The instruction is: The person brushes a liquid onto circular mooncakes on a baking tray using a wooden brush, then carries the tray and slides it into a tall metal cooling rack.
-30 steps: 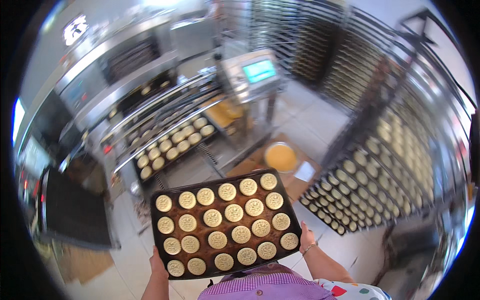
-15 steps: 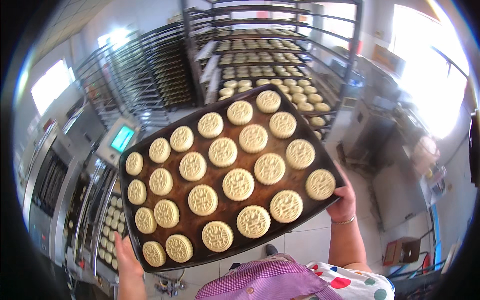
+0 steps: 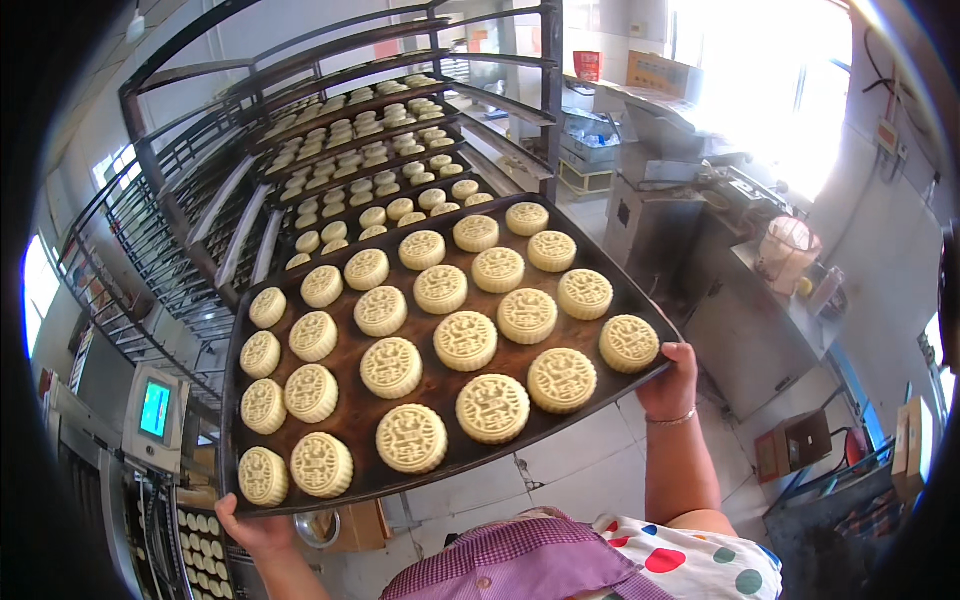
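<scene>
Between my two hands I carry a dark baking tray in front of my body, tilted so its right end sits higher. Rows of pale, round mooncakes with pressed patterns and fluted sides cover it. My left hand grips the near left corner, thumb up along the rim and fingers hidden beneath. At the right end, my right hand holds the edge, thumb on top and a bracelet at the wrist. The tray's far edge is close to a metal tray rack, whose shelves hold more trays of mooncakes.
To the left stands a machine with a lit screen, with small mooncakes on a tray below it. Metal counters and equipment line the right wall. An open cardboard box sits low at the right. Tiled floor shows beneath the tray.
The rack appears nearer and further left in the view, and the held tray has come up close before it. Both hands keep their hold on the tray.
</scene>
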The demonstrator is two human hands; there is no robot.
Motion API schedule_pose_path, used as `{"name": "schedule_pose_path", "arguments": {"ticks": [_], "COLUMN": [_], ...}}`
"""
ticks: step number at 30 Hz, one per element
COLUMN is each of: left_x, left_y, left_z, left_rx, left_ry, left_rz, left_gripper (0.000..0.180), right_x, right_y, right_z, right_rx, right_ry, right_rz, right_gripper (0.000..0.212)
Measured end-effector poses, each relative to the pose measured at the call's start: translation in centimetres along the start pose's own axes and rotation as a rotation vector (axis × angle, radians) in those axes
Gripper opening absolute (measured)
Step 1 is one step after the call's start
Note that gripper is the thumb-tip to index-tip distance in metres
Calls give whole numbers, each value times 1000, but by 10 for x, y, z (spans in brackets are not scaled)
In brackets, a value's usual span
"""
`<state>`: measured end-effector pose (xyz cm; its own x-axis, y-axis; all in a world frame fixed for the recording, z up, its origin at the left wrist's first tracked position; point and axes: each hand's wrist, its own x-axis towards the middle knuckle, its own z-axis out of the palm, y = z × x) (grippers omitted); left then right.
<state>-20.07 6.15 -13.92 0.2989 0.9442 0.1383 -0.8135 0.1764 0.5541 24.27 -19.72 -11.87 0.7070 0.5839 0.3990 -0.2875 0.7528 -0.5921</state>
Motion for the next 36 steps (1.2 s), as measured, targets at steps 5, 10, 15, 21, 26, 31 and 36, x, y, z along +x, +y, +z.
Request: {"name": "schedule_pose_path", "arguments": {"ticks": [5, 10, 15, 21, 26, 31, 36], "left_x": [9, 57, 156, 208, 219, 221, 213], "left_y": [-13, -26, -32, -53, -52, -51, -62], "left_z": [12, -16, -53, -21, -33, -28, -18], "left_rx": [-49, 82, 596, 581, 431, 396, 407], "left_ry": [231, 233, 154, 129, 44, 62, 95], "left_rz": [97, 185, 342, 259, 215, 168, 170], "left_gripper": [67, 68, 54, 41, 38, 45, 52], "right_x": [0, 25, 107, 174, 177, 187, 196], "right_y": [2, 26, 70, 80, 99, 101, 106], "right_z": [10, -15, -39, -30, -29, -31, -54], "right_rx": [-17, -104, -518, -620, -560, -572, -511], "right_ry": [-31, 10, 176, 328, 395, 414, 373], "right_rz": [-9, -30, -261, -159, -159, -112, -197], "right_gripper": [60, 57, 60, 44, 35, 37, 35]}}
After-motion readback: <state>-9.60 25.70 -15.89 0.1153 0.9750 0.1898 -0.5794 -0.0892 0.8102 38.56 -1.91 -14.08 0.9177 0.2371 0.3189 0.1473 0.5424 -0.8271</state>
